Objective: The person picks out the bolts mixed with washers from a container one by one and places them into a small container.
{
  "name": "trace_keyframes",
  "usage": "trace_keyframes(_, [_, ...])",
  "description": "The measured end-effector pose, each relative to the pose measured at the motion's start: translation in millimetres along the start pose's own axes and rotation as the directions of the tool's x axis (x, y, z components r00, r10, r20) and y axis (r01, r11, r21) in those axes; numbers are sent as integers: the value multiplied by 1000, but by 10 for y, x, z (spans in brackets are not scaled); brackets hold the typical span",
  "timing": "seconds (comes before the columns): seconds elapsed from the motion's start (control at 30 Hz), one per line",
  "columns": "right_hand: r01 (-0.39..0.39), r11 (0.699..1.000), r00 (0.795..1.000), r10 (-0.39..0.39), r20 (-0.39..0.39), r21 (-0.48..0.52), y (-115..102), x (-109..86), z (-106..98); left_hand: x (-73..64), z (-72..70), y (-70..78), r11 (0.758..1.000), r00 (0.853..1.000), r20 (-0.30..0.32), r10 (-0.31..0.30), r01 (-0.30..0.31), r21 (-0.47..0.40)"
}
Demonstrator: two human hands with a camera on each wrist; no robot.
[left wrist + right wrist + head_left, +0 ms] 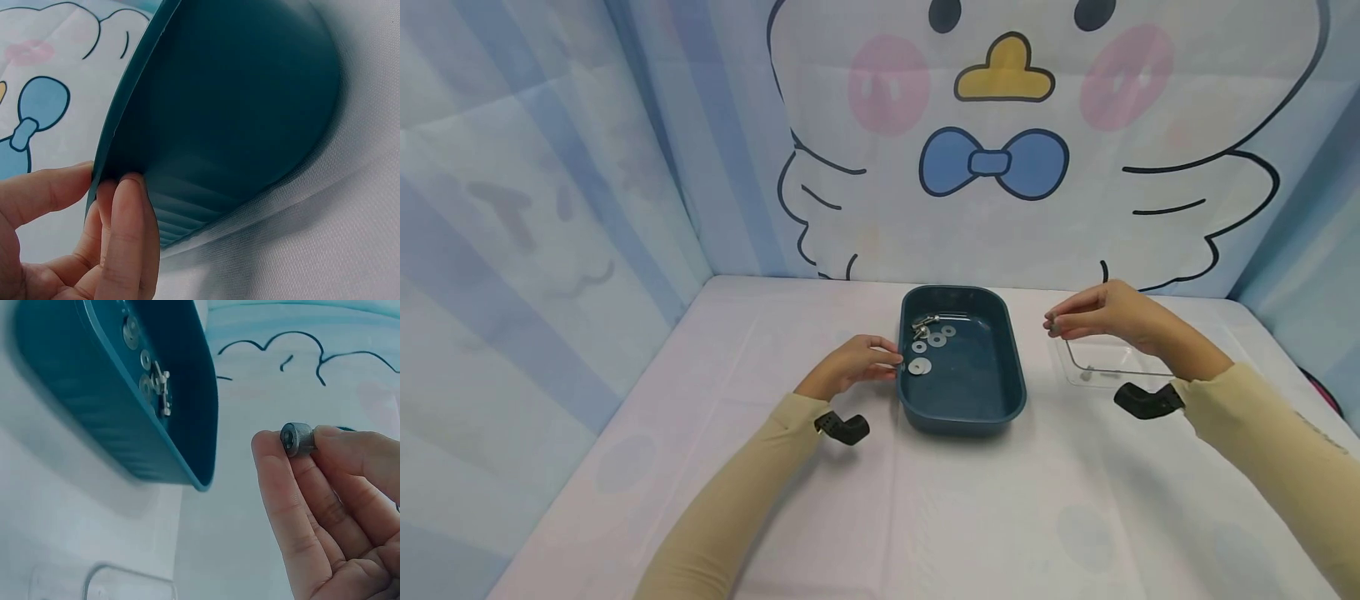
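Observation:
My left hand (859, 362) is at the left side of a dark teal tray (962, 423). In the left wrist view its thumb and fingers pinch the tray's rim (128, 94). My right hand (1111, 317) is raised to the right of the tray, above a clear plastic box (1086, 379). Between thumb and fingertips it pinches a socket head screw (299, 439); the knurled head with its hex recess shows, and the shank is mostly hidden by the fingers. Several flat washers (920, 366) and a few silver screws (929, 320) lie along the tray's left side.
Small grey pieces (1086, 374) show in the clear box. A white cloth (985, 517) covers the table, and a printed curtain (880, 225) hangs at its back edge. Black straps (844, 428) with wrist mounts sit on both sleeves.

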State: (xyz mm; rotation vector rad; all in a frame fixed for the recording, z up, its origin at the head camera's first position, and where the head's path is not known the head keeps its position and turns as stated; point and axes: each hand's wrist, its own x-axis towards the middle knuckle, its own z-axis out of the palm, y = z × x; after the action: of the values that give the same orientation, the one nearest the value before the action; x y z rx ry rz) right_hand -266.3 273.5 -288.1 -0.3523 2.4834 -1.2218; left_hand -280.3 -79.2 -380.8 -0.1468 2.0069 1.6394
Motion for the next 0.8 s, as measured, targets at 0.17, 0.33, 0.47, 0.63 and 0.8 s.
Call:
trace_keyframes(0.17, [-18, 1000, 999, 19, -30, 23, 84, -36, -109, -2, -5, -3, 1000, 1000, 1, 1, -1, 3])
trace_keyframes(0.33, [-51, 998, 997, 52, -53, 25, 214, -59, -222, -2, -6, -1, 1000, 1000, -5, 2, -2, 2])
trace_keyframes(0.47, [-73, 997, 995, 74, -67, 25, 327, -75, -299, -3, -8, 2, 1000, 1000, -7, 1, -1, 3])
trace_keyframes(0.63, [-88, 995, 993, 91, -77, 42, 473, -94, -399, 10, -7, -9, 1000, 1000, -6, 5, -5, 5])
trace_keyframes(0.8, [-99, 994, 991, 103, -88, 45, 608, -122, -480, 26, -9, -17, 1000, 1000, -5, 3, -3, 2])
